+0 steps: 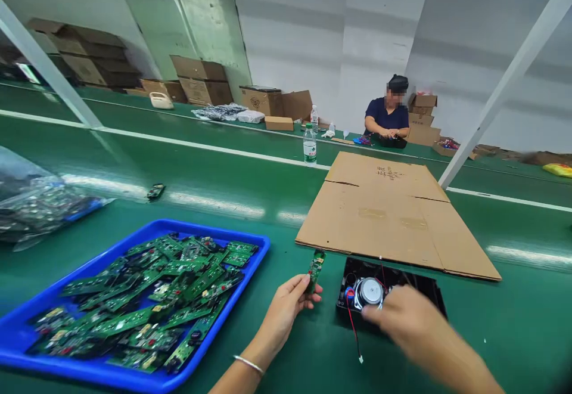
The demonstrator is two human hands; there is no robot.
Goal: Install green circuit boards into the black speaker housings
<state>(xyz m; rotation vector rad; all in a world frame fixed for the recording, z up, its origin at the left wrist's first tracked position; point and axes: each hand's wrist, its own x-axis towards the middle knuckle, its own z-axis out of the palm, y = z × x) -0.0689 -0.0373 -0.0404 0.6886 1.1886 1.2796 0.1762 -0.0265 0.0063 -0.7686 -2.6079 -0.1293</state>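
My left hand [292, 295] pinches a narrow green circuit board [315, 269] near its lower end, holding it upright. To the right lies an open black plastic housing [424, 287] with a round silver speaker [371, 291] mounted in it. A red and black wire pair [354, 328] hangs over the housing's front edge and ends in a small white connector. My right hand [402, 316] is over the housing, beside the speaker, smeared by motion; whether its fingers hold anything is not visible. On the left, a blue tray [267, 248] carries a heap of similar green boards [179, 287].
Behind the housing lies a flattened cardboard sheet [370, 221]. A water bottle [310, 145] stands left of it. A bag of parts [40, 209] and a small loose board [155, 191] lie at left. Across the green bench, a person [388, 117] works among cardboard boxes [261, 101].
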